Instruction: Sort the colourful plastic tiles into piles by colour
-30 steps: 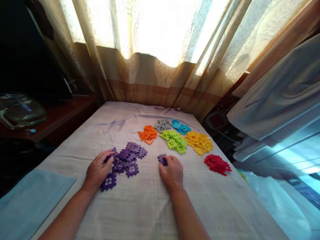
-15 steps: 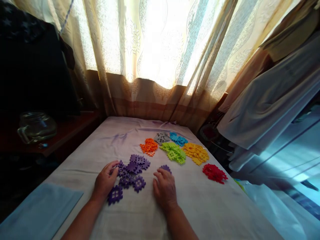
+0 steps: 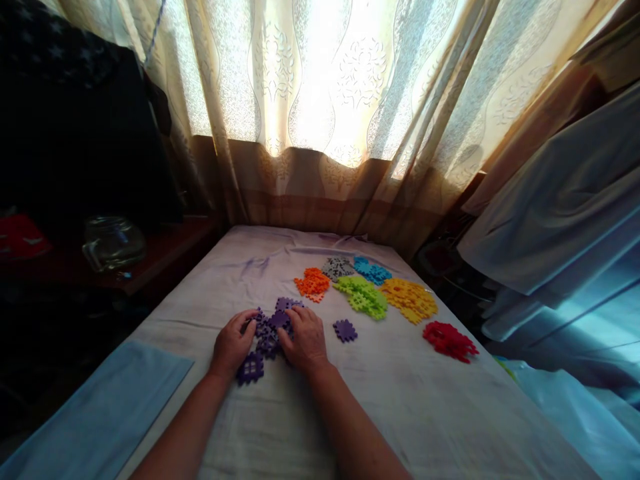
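A loose pile of purple toothed plastic building pieces [image 3: 269,342] lies on the sheet between my hands. At its left edge, my left hand [image 3: 234,343] has its fingers curled and its thumb against a purple piece. My right hand [image 3: 305,339] reaches over the pile's right side, fingers bent and thumb lowered around a purple piece that it partly hides. Nearest me in the pile is a purple piece with a window-like cutout [image 3: 250,369]. One solid purple piece [image 3: 345,330] lies apart, to the right of my right hand.
Farther back lie piles of orange [image 3: 313,284], grey [image 3: 337,268], blue [image 3: 373,270], green [image 3: 361,297], yellow [image 3: 410,300] and red pieces [image 3: 450,341]. A folded blue cloth [image 3: 130,393] lies at left. A glass jug [image 3: 114,245] stands on the dark side table [image 3: 165,257].
My right hand has left the single purple piece and moved left onto the pile. My left hand stays at the pile's left edge. The whole view has shifted slightly.
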A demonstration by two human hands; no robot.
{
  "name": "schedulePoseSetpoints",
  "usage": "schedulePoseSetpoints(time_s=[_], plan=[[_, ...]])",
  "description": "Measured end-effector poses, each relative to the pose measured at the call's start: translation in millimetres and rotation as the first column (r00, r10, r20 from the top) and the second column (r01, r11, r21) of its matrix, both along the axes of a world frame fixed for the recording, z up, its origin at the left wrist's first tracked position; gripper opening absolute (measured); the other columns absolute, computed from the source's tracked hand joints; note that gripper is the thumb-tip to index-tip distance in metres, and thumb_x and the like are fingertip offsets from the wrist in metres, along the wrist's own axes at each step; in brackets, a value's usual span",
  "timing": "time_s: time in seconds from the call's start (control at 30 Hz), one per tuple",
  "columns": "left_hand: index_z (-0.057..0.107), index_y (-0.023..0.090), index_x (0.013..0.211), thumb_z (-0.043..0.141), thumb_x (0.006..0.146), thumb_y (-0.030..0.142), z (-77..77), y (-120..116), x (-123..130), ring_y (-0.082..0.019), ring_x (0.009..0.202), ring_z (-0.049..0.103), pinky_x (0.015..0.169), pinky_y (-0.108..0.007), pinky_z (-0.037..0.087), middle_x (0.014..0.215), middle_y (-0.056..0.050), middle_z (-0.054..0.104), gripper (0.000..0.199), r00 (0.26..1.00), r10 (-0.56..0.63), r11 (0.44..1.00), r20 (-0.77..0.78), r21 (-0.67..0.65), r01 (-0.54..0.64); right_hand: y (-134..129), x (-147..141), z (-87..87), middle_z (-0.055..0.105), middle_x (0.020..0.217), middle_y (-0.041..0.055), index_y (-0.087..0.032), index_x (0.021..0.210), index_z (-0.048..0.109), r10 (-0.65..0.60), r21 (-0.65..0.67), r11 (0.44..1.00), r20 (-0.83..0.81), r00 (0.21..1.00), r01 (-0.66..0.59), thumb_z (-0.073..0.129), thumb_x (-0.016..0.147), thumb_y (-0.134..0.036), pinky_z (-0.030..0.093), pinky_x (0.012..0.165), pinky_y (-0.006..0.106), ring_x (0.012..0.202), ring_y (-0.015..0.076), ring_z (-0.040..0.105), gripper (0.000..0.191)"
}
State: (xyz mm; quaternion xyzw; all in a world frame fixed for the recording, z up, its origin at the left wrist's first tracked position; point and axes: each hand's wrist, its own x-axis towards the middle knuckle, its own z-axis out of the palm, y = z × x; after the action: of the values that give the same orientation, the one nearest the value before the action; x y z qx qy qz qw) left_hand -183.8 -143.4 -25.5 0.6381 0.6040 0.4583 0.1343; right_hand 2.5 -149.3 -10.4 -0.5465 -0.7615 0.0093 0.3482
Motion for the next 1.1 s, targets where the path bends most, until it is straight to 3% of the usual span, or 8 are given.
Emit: schedulePoseSetpoints(time_s=[0.2,0.43,0.53,0.63,0.73,0.83,1.1], plan=[[0.071,0.022,0.1,0.046,0.082,0.042,-0.4,1.4,-0.4,-0.022,0.102,0.068,0.097,-0.036,0.051,0.106,-0.005,0.074,0.036,1.0,-0.01,1.0,-0.01,-0.01,0.01,6.3,-12.3,2.6,0.068,0.107,0.0067,-0.022,0.096,0.07,-0.018,-0.126,0.992,0.07,0.997,0.027,0.066,0.079,-0.029,0.04,0.088,0.038,0.102,0.0246,0.057,0.019],[0.071,0.023,0.1,0.048,0.081,0.045,-0.3,2.0,-0.5,-0.022,0.104,0.067,0.097,-0.035,0.05,0.108,-0.004,0.074,0.037,1.0,-0.012,1.0,-0.017,-0.029,0.012,-0.5,-5.2,0.7,0.067,0.104,0.0068,-0.021,0.105,0.066,-0.064,-0.107,0.993,-0.056,0.996,0.058,0.065,0.076,-0.027,0.04,0.087,0.036,0.099,0.024,0.057,0.029],[0.071,0.024,0.1,0.049,0.081,0.047,0.2,1.8,-0.4,-0.022,0.104,0.067,0.096,-0.034,0.051,0.108,-0.004,0.074,0.037,1.0,-0.005,0.999,-0.007,-0.034,0.005,-1.8,17.6,3.6,0.066,0.105,0.0059,-0.022,0.109,0.063,-0.084,-0.042,0.996,-0.111,0.99,0.08,0.063,0.077,-0.026,0.04,0.089,0.034,0.101,0.0221,0.057,0.032],[0.071,0.024,0.1,0.049,0.08,0.047,0.5,1.8,-0.3,-0.022,0.104,0.068,0.096,-0.034,0.051,0.108,-0.004,0.074,0.037,1.0,0.004,0.999,-0.013,-0.042,-0.004,1.8,57.7,-0.6,0.066,0.104,0.0062,-0.02,0.108,0.063,-0.184,-0.003,0.983,-0.141,0.973,0.185,0.061,0.077,-0.026,0.041,0.089,0.034,0.099,0.0213,0.058,0.031],[0.071,0.023,0.101,0.049,0.08,0.046,1.0,1.7,-0.2,-0.022,0.103,0.068,0.097,-0.035,0.051,0.108,-0.005,0.074,0.038,0.999,0.005,0.999,-0.038,-0.047,-0.007,8.8,101.8,-13.8,0.067,0.103,0.0095,-0.016,0.106,0.064,-0.344,-0.031,0.938,-0.173,0.923,0.344,0.059,0.077,-0.032,0.043,0.088,0.036,0.097,0.0234,0.058,0.033],[0.071,0.024,0.1,0.05,0.08,0.046,1.1,1.7,-0.6,-0.022,0.103,0.068,0.096,-0.034,0.051,0.108,-0.004,0.074,0.036,0.998,0.002,0.999,-0.056,-0.042,-0.004,15.3,130.4,-27.0,0.067,0.101,0.0111,-0.014,0.104,0.065,-0.426,-0.094,0.905,-0.185,0.885,0.416,0.059,0.075,-0.035,0.044,0.088,0.036,0.096,0.0245,0.059,0.036],[0.072,0.026,0.099,0.05,0.081,0.049,-2.1,3.6,-1.9,-0.022,0.104,0.068,0.095,-0.033,0.052,0.108,-0.003,0.075,0.037,0.997,0.007,0.999,-0.076,-0.038,-0.01,18.1,131.6,-26.1,0.068,0.096,0.0072,-0.018,0.095,0.069,-0.458,-0.155,0.886,-0.155,0.875,0.437,0.058,0.073,-0.026,0.043,0.085,0.033,0.092,0.0226,0.06,0.025]])
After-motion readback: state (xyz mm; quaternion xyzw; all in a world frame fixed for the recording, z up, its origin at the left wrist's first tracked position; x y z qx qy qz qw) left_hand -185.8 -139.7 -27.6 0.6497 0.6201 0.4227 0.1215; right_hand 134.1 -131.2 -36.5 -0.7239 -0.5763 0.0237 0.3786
